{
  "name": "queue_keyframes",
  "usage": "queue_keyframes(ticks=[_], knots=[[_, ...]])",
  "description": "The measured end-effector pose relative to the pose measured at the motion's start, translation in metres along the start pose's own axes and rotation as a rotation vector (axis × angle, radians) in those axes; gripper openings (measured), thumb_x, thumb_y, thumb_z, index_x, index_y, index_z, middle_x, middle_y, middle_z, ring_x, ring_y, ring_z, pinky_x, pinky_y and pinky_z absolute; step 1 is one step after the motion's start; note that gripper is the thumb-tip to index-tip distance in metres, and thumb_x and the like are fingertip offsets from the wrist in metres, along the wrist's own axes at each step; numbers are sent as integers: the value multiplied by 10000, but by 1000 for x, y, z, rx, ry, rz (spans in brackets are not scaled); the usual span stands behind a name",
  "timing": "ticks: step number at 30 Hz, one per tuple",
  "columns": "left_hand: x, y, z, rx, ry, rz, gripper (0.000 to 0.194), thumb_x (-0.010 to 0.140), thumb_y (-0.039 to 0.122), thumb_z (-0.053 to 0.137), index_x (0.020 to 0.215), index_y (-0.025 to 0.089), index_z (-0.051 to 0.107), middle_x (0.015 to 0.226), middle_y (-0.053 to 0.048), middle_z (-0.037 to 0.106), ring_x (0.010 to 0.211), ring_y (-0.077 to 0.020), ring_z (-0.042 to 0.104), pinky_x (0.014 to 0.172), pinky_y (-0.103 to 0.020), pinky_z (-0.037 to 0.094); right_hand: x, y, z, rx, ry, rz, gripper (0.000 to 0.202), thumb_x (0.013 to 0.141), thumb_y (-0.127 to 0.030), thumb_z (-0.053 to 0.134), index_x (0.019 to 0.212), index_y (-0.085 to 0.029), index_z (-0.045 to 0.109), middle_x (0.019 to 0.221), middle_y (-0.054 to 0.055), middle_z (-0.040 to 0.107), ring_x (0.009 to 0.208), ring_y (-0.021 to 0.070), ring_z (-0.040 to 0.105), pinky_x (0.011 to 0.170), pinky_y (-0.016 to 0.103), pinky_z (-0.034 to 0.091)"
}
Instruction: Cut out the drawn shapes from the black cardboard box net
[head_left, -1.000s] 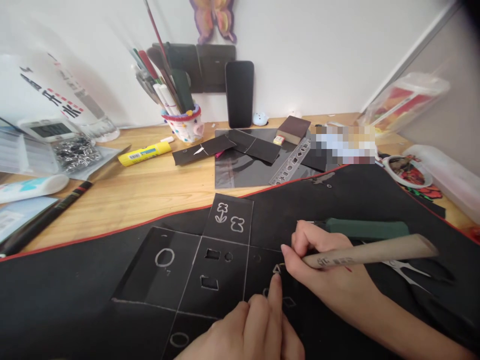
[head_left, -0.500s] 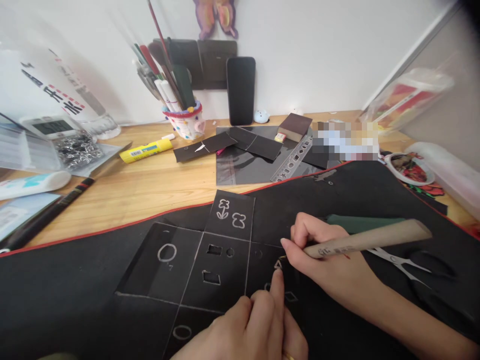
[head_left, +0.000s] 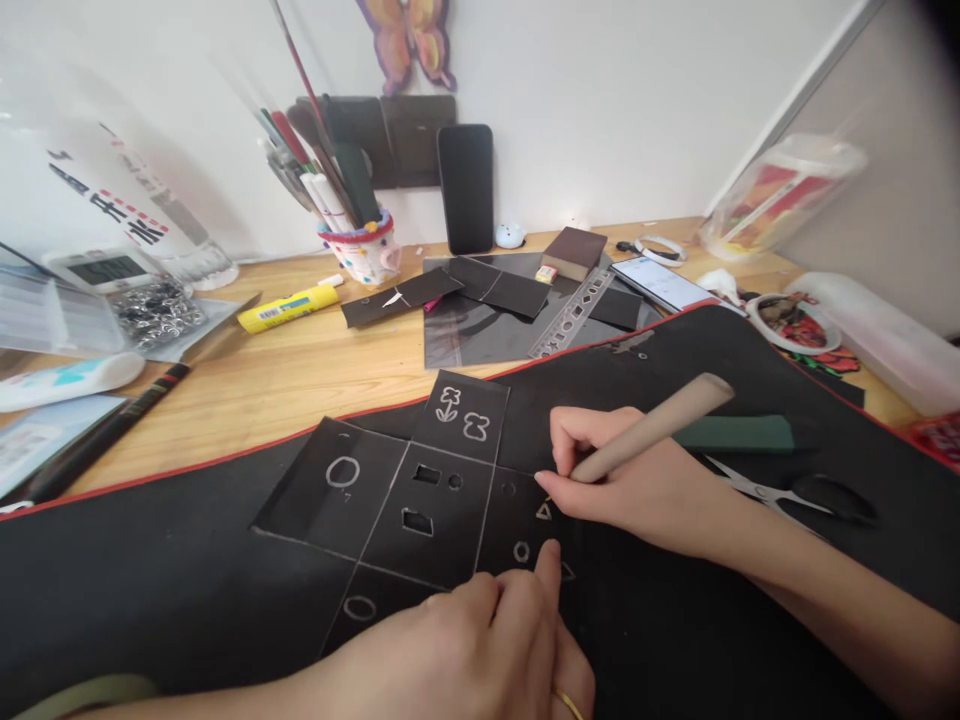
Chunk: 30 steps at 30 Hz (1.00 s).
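A cross-shaped net of black card (head_left: pixel 465 545) lies on the black mat, divided by pale lines. Drawn on it are flowers, circles and a small triangle, and its middle square has cut-out holes. My right hand (head_left: pixel 637 490) pinches a craft knife (head_left: pixel 656 425) by its thick, tapered wooden handle. Its thin tip is just above the triangle on the right panel, and I cannot tell whether it touches the card. My left hand (head_left: pixel 487 640) rests on the card's lower right part, index finger stretched out below the tip, other fingers bent. It covers part of the card.
Scissors (head_left: pixel 765 492) and a dark green object (head_left: pixel 739 433) lie beside my right forearm. Farther back are a stencil ruler (head_left: pixel 570 318), black card strips (head_left: pixel 405 297), a glue stick (head_left: pixel 289 307), a pen cup (head_left: pixel 364 250) and a phone (head_left: pixel 465 190) leaning on the wall.
The view has shifted a little. The knife's handle has tilted more upright. My left index finger has moved off the triangle, which now shows fully, along with the small ring below it.
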<state>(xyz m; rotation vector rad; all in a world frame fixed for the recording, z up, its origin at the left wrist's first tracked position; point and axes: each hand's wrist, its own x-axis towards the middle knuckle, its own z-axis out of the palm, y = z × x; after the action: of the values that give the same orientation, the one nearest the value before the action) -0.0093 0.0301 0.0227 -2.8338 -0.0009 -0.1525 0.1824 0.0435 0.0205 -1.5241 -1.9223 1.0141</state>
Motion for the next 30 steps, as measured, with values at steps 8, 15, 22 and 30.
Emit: queue_keyframes(ticks=[8, 15, 22, 30], knots=[[-1, -12, -5, -106, -53, 62, 188, 813, 144, 422, 917, 142, 578, 1029, -116, 646, 631, -145, 575, 425, -222, 445, 0, -5, -1, -107, -47, -77, 253, 731, -157, 545, 571, -188, 352, 501, -71, 393, 459, 59, 348, 419, 197, 257], [-3, -21, 1, -313, -70, 0, 197, 878, 156, 337, 803, 146, 519, 1057, -136, 617, 645, -167, 559, 437, -260, 457, 0, -15, -7, -167, -113, -70, 224, 717, -102, 514, 571, -184, 366, 503, -71, 413, 462, 55, 352, 413, 189, 268], [-4, -22, 4, -327, -55, -10, 197, 895, 141, 321, 825, 124, 504, 1087, -157, 594, 691, -192, 564, 441, -287, 471, 1, -8, 9, -73, 96, 17, 265, 679, -112, 533, 546, -179, 313, 468, -87, 318, 445, 43, 281, 383, 179, 223], [-6, -21, 2, -324, -62, 4, 198, 889, 138, 321, 821, 122, 506, 1081, -164, 592, 667, -182, 548, 450, -286, 474, -3, -7, 23, 2, 244, 122, 293, 676, -104, 511, 545, -185, 263, 485, -77, 248, 457, 53, 254, 390, 188, 224]])
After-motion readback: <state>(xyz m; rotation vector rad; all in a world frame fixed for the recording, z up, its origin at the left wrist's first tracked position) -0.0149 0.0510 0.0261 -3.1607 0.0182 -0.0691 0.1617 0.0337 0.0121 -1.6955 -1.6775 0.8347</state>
